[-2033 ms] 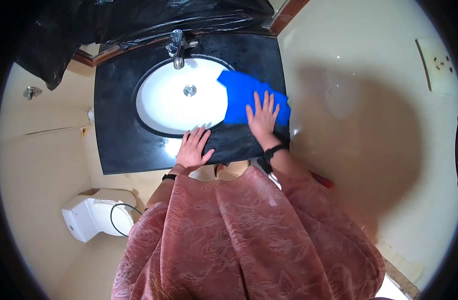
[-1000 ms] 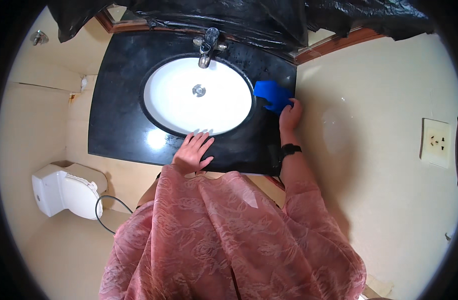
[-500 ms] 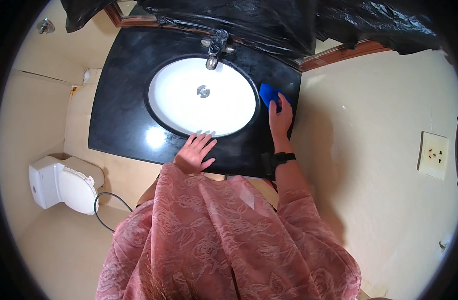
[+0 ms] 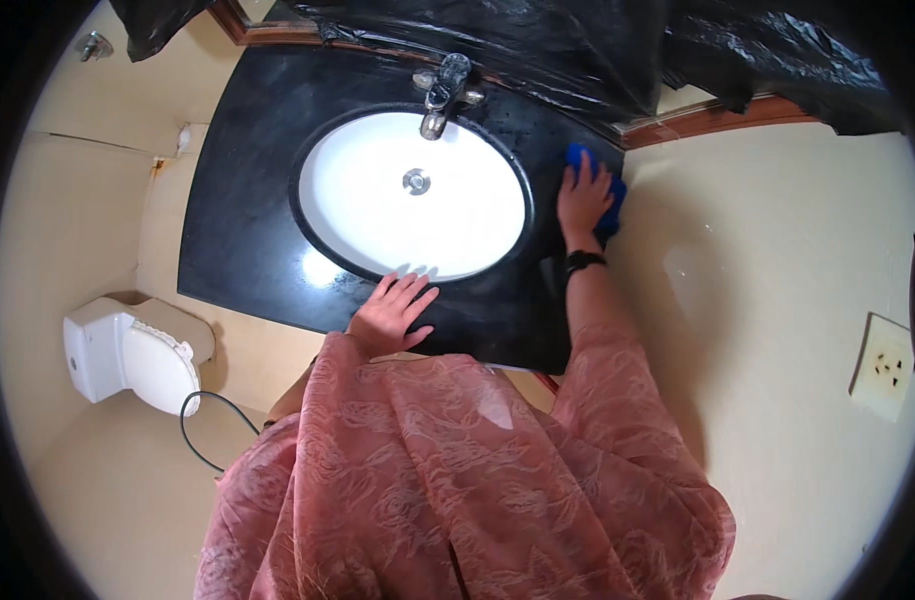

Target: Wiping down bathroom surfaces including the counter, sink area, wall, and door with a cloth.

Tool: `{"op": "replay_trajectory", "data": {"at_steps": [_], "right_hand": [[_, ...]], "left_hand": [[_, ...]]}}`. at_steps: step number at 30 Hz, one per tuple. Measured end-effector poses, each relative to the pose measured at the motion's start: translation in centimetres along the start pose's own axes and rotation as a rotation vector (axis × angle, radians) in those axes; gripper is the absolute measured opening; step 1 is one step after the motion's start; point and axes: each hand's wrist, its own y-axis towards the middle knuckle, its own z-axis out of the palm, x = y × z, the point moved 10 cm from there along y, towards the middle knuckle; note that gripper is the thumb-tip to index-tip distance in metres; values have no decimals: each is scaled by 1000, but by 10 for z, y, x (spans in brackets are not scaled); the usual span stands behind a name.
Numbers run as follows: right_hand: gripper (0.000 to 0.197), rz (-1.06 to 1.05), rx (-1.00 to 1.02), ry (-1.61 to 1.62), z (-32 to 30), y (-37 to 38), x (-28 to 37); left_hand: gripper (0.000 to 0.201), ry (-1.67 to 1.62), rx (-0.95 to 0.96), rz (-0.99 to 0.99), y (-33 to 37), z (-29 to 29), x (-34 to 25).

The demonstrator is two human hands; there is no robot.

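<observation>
At the right end of the black countertop, a blue cloth lies crumpled against the wall side. My right hand is over this cloth and holds it down on the counter, with the fingers pointing toward the mirror. The cloth sticks out past the fingertips and along the outer edge of the hand. My left hand rests open on the front of the counter, fingers spread, its tips at the near rim of the white oval sink. Nothing is in that hand.
A metal faucet stands behind the sink. Black plastic sheeting hangs over the wood-framed mirror. To the right is a beige wall with a socket plate. A white toilet and a dark hose are at the lower left.
My right hand has moved the blue cloth right and farther back, toward the wall, and now lies flatter over it. My left hand stays at the sink's near rim. The view has shifted slightly.
</observation>
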Motion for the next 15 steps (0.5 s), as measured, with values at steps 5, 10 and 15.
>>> {"op": "replay_trajectory", "data": {"at_steps": [5, 10, 15], "right_hand": [[52, 32, 25, 59, 15, 47, 1], [45, -206, 128, 142, -4, 10, 78], [44, -332, 253, 259, -41, -64, 93]], "left_hand": [[63, -3, 27, 10, 5, 5, 1], [65, 4, 57, 13, 5, 11, 3], [70, 22, 124, -15, -2, 23, 9]]}}
